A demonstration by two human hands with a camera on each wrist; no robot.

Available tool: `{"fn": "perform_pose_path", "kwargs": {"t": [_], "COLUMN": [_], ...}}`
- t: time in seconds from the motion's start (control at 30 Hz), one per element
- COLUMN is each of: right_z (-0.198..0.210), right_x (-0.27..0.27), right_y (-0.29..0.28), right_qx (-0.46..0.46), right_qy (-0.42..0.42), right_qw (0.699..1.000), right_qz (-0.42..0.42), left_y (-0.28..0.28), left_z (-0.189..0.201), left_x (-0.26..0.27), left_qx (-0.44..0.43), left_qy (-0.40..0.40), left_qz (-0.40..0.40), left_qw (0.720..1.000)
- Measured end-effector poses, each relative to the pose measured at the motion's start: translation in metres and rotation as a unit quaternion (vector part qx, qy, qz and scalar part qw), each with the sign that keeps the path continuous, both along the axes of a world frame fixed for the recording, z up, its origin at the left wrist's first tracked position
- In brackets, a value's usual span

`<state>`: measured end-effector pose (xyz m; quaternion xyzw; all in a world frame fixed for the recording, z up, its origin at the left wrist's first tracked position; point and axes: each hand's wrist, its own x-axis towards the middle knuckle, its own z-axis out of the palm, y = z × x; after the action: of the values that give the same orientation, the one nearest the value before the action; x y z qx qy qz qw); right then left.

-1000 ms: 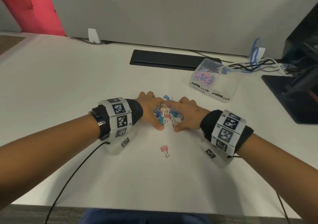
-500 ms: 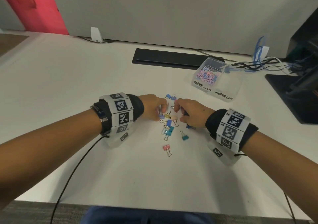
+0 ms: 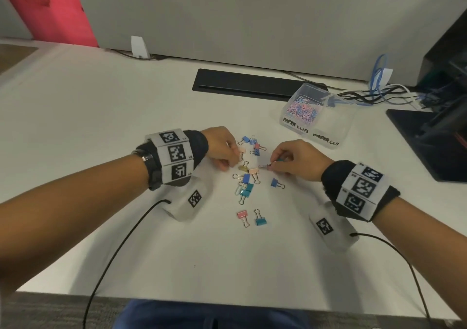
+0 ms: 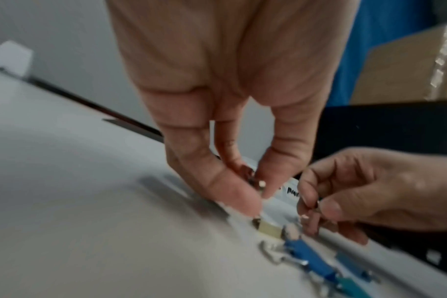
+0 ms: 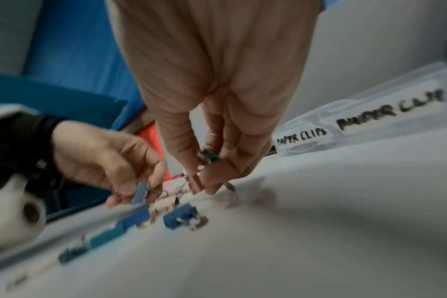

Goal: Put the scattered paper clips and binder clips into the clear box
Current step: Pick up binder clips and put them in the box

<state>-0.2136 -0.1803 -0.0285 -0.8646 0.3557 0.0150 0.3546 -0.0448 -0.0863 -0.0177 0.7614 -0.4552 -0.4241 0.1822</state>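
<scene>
Several coloured binder clips [image 3: 246,178] lie scattered on the white desk [image 3: 101,131] between my hands. My left hand [image 3: 233,155] pinches a pale pink binder clip [image 3: 242,150] at its fingertips. My right hand [image 3: 271,167] pinches a pink binder clip [image 5: 194,182] and holds a teal binder clip [image 5: 212,157] against its fingers. The clear box [image 3: 326,141], labelled "PAPER CLIPS", stands to the back right of the hands. Its left compartment holds pink and blue paper clips [image 3: 302,110]. The wrist views are blurred.
A black strip [image 3: 240,83] lies along the desk behind the hands. Cables [image 3: 374,96] and a black monitor stand [image 3: 417,136] sit at the right. A cord [image 3: 121,237] trails from my left wrist to the front desk edge.
My hands, which cupped the pile of clips together, have drawn apart. The clips now lie spread over the desk, and each hand pinches clips from the pile.
</scene>
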Motion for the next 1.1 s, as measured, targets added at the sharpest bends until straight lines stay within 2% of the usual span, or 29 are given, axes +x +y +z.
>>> {"fn": "perform_pose_path", "kwargs": {"t": [0.1, 0.2, 0.27, 0.33, 0.37, 0.43, 0.5, 0.57, 0.63, 0.7, 0.77, 0.8, 0.87, 1.1], "right_z": [0.004, 0.008, 0.012, 0.015, 0.016, 0.017, 0.017, 0.017, 0.017, 0.016, 0.016, 0.013, 0.005, -0.004], "right_x": [-0.010, -0.018, -0.022, -0.025, -0.026, -0.024, -0.021, -0.017, -0.014, -0.009, -0.005, -0.003, -0.002, 0.003], "right_y": [-0.007, -0.013, -0.015, -0.015, -0.014, -0.012, -0.008, -0.005, -0.002, 0.002, 0.011, 0.013, 0.017, 0.025], "right_qx": [0.156, 0.295, 0.386, 0.465, 0.487, 0.500, 0.498, 0.497, 0.465, 0.370, 0.189, 0.097, -0.004, -0.056], "right_qy": [-0.072, -0.138, -0.182, -0.208, -0.210, -0.198, -0.170, -0.149, -0.137, -0.101, 0.005, 0.060, 0.118, 0.107], "right_qw": [0.983, 0.934, 0.881, 0.827, 0.811, 0.805, 0.816, 0.826, 0.850, 0.904, 0.974, 0.991, 0.993, 0.992], "right_qz": [-0.068, -0.149, -0.203, -0.240, -0.248, -0.250, -0.239, -0.220, -0.207, -0.187, -0.121, -0.076, 0.001, 0.045], "left_y": [0.004, 0.007, 0.008, 0.009, 0.009, 0.008, 0.008, 0.006, 0.003, 0.000, -0.003, -0.004, -0.004, -0.008], "left_z": [0.004, 0.007, 0.008, 0.007, 0.005, 0.002, 0.003, 0.007, 0.008, 0.008, 0.006, 0.006, 0.009, 0.008], "left_x": [0.004, 0.007, 0.010, 0.013, 0.014, 0.015, 0.014, 0.012, 0.008, -0.001, -0.006, -0.008, -0.008, -0.008], "left_qx": [0.004, -0.017, -0.044, -0.070, -0.079, -0.083, -0.070, -0.052, -0.036, -0.029, -0.031, -0.036, -0.049, 0.026], "left_qy": [0.117, 0.234, 0.336, 0.438, 0.474, 0.516, 0.529, 0.501, 0.396, 0.225, 0.055, -0.018, -0.132, -0.218], "left_qz": [0.047, 0.105, 0.156, 0.210, 0.232, 0.255, 0.248, 0.224, 0.186, 0.119, 0.031, -0.008, -0.057, -0.101], "left_qw": [0.992, 0.967, 0.928, 0.871, 0.845, 0.813, 0.809, 0.834, 0.898, 0.967, 0.998, 0.999, 0.988, 0.970]}}
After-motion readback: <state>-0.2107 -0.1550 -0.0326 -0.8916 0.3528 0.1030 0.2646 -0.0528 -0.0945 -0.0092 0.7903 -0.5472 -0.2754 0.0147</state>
